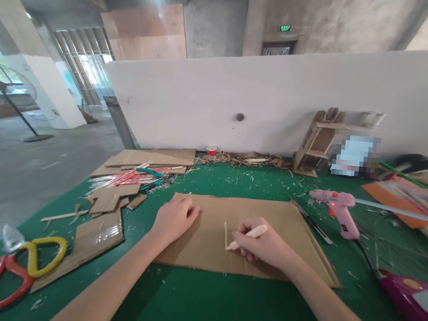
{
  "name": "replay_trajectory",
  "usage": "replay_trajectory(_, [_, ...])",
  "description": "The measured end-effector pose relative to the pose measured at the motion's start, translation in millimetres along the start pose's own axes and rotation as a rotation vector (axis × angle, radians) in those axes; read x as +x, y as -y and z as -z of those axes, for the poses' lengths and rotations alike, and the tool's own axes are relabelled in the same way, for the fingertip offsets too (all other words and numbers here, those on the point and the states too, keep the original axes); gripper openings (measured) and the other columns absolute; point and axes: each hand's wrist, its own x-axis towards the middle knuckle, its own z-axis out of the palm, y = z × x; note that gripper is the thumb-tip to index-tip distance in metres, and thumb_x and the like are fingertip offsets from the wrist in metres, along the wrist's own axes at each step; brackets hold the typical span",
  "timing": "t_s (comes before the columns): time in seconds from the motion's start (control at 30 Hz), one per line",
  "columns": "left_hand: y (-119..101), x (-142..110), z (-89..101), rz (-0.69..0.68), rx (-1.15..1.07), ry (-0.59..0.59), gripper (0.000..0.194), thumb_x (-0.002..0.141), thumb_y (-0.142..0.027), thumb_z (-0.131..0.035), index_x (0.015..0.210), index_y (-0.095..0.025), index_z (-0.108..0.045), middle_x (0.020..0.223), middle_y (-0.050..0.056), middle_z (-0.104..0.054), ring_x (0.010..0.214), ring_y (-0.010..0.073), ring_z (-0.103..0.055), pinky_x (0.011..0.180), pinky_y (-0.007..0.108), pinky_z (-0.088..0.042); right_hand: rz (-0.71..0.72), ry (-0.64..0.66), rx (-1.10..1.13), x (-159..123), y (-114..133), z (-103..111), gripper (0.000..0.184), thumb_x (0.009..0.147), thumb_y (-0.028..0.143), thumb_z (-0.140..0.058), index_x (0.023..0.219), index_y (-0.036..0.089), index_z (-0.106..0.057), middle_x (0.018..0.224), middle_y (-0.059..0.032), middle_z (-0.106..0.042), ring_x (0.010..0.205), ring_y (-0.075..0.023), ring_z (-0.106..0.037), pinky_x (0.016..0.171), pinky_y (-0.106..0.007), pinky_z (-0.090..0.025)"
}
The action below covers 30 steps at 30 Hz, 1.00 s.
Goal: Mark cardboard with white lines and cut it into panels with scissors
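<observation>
A flat sheet of brown cardboard (207, 230) lies in front of me on the green table. My right hand (261, 243) grips a white marker pen (255, 231), its tip down on the sheet near the middle. A short pale line (225, 235) runs up the cardboard from the tip. Over the sheet's left end rests my left hand (174, 220), palm down, fingers slightly bent and holding nothing.
Scissors (17, 273) and cardboard scraps (99, 230) lie to the left. On the right are a craft knife (314, 223), a pink glue gun (338, 208) and a purple tool (408, 300). A small cardboard structure (316, 145) stands at the back against a white partition (189, 102).
</observation>
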Motion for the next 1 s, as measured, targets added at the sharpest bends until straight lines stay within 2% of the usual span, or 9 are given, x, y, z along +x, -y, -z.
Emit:
replay_trajectory(0.37, [0,0,0.2,0.004,-0.002,-0.007,0.034,0.091,-0.044,-0.033,0.071,-0.021,-0.047,0.075,0.003,-0.064,0.068,0.0184,-0.058,0.056,0.029,-0.033,0.087,0.067,-0.122,-10,1,0,0.023,0.075,0.022,-0.056,0.053,0.018,-0.049,0.046,0.0026,-0.056,0.044,-0.0088,-0.050,0.041,-0.017,-0.031])
replay_trajectory(0.5, [-1,-1,2.2,0.026,0.017,0.004,0.033,0.091,-0.044,-0.034,0.073,-0.020,-0.050,0.076,0.003,-0.064,0.069,0.0181,-0.058,0.057,0.029,-0.035,0.043,0.142,0.010,-13,-2,-1,0.024,0.074,0.028,-0.060,0.054,0.019,-0.049,0.043,0.0033,-0.055,0.039,-0.0082,-0.046,0.039,-0.018,-0.030])
replay_trajectory(0.57, [0,-1,2.2,0.033,0.021,0.008,0.033,0.091,-0.044,-0.034,0.073,-0.020,-0.050,0.075,0.003,-0.063,0.068,0.0180,-0.058,0.056,0.028,-0.035,0.047,0.077,0.176,-12,-4,0,0.027,0.076,0.034,-0.060,0.057,0.020,-0.048,0.041,0.0043,-0.052,0.037,-0.0081,-0.045,0.039,-0.018,-0.032])
replay_trajectory(0.63, [2,-1,1.8,0.023,0.017,0.004,0.033,0.091,-0.044,-0.034,0.073,-0.021,-0.049,0.075,0.003,-0.063,0.067,0.0179,-0.058,0.054,0.028,-0.033,0.095,-0.092,0.284,-8,-4,1,0.028,0.079,0.038,-0.057,0.060,0.021,-0.046,0.039,0.0060,-0.049,0.035,-0.0075,-0.043,0.039,-0.019,-0.031])
replay_trajectory(0.7, [2,-1,1.6,0.002,0.012,-0.001,0.033,0.091,-0.044,-0.033,0.073,-0.021,-0.048,0.076,0.003,-0.063,0.067,0.0178,-0.057,0.054,0.028,-0.033,0.132,-0.267,0.286,-1,-5,4,0.025,0.081,0.039,-0.056,0.065,0.021,-0.048,0.041,0.0066,-0.049,0.036,-0.0075,-0.043,0.039,-0.019,-0.032])
replay_trajectory(0.73, [2,-1,1.8,-0.006,0.010,0.001,0.033,0.091,-0.044,-0.033,0.073,-0.021,-0.047,0.076,0.003,-0.063,0.067,0.0177,-0.058,0.055,0.028,-0.033,0.132,-0.313,0.266,4,-5,6,0.023,0.080,0.038,-0.058,0.068,0.021,-0.050,0.044,0.0059,-0.051,0.038,-0.0079,-0.045,0.039,-0.019,-0.033])
replay_trajectory(0.83, [1,-1,3.2,-0.015,0.009,0.017,0.033,0.091,-0.044,-0.033,0.073,-0.020,-0.047,0.076,0.003,-0.063,0.069,0.0179,-0.059,0.057,0.028,-0.035,0.086,-0.285,0.235,19,-3,13,0.020,0.078,0.039,-0.059,0.073,0.020,-0.053,0.056,0.0024,-0.058,0.045,-0.0096,-0.053,0.042,-0.020,-0.040])
replay_trajectory(0.9, [1,-1,4.1,-0.013,0.013,0.025,0.033,0.091,-0.044,-0.034,0.074,-0.020,-0.049,0.078,0.004,-0.064,0.071,0.0186,-0.059,0.059,0.028,-0.036,0.067,-0.235,0.237,31,-2,16,0.020,0.080,0.039,-0.055,0.076,0.020,-0.053,0.058,0.0013,-0.060,0.046,-0.0102,-0.055,0.042,-0.020,-0.043])
replay_trajectory(1.0, [1,0,3.8,-0.009,0.011,0.026,0.033,0.091,-0.044,-0.033,0.077,-0.020,-0.052,0.081,0.005,-0.065,0.074,0.0199,-0.060,0.060,0.029,-0.038,0.077,-0.244,0.207,48,-1,20,0.015,0.080,0.036,-0.054,0.078,0.020,-0.052,0.060,0.0002,-0.062,0.047,-0.0111,-0.058,0.042,-0.020,-0.045])
